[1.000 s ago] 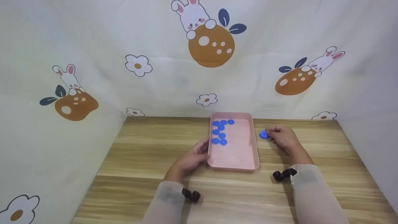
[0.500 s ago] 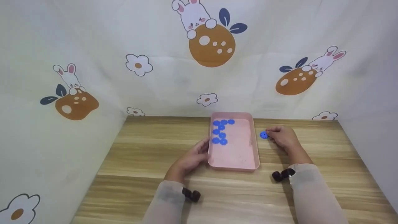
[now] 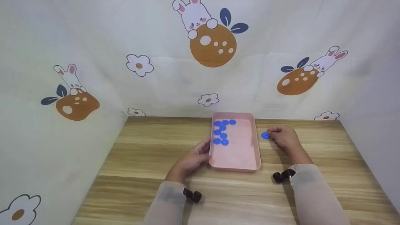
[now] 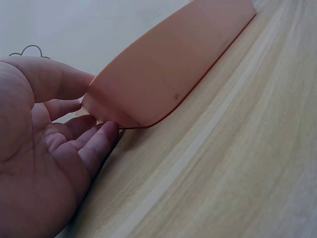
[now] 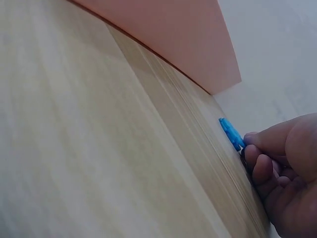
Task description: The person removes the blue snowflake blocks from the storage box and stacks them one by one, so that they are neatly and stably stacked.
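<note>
In the head view my right hand [image 3: 285, 136] pinches a blue flower-shaped disc [image 3: 265, 135] between thumb and fingers, to the right of the pink tray [image 3: 234, 159]. The right wrist view shows this disc [image 5: 231, 135] nearly edge-on, held low over the table and apart from the tray wall [image 5: 183, 39]. Against the outside of the tray's left side rests my left hand [image 3: 194, 158]. Its relaxed fingers touch the wall near the corner, and the left wrist view shows the palm [image 4: 49, 144] beside that wall [image 4: 158, 74]. Several blue flower-shaped discs [image 3: 222, 128] lie inside the tray's far left part.
The wood-grain table [image 3: 140, 156] spreads on both sides of the tray and in front of it. Behind it rises a pale cloth backdrop [image 3: 168, 84] printed with rabbits and fruit. A black camera mount sits at each wrist [image 3: 192, 195].
The disc in my right hand has turned slightly, and the right forearm has shifted a little to the left. My left hand and the tray stay in place.
</note>
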Tool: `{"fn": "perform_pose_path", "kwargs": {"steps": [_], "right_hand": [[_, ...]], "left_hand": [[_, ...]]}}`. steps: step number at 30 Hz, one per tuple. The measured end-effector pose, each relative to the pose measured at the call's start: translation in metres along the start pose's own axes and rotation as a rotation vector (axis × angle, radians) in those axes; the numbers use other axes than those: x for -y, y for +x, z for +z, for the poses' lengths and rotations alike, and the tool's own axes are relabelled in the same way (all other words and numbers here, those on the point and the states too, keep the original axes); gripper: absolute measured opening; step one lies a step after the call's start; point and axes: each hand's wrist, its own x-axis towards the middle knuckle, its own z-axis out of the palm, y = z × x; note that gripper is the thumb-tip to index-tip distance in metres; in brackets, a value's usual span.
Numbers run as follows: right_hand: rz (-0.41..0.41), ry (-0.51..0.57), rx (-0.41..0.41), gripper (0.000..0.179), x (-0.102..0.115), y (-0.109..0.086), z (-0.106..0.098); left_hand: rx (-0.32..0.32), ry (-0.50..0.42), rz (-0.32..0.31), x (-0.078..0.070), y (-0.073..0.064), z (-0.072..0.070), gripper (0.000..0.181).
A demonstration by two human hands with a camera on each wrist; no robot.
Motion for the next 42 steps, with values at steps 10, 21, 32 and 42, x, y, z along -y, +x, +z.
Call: {"fn": "perform_pose_path", "kwargs": {"steps": [10,21,32,42], "right_hand": [[0.016,-0.011,-0.001,0.038,0.0001,0.0007,-0.0007],[-0.008,0.132,-0.031,0.034,-0.0047,0.0,0.0026],[0.026,0.243,-0.053,0.038,-0.0055,-0.0009,0.0026],[0.024,0.251,-0.04,0.038,-0.0069,0.0002,0.0023]], "left_hand": [[-0.002,0.003,0.004,0.0018,0.0028,-0.0014,0.083],[-0.018,0.017,-0.012,-0.0004,-0.001,0.0015,0.082],[-0.029,0.025,-0.023,-0.0003,0.0001,0.0011,0.083],[-0.016,0.023,-0.006,-0.0017,-0.0001,0.0004,0.083]]}}
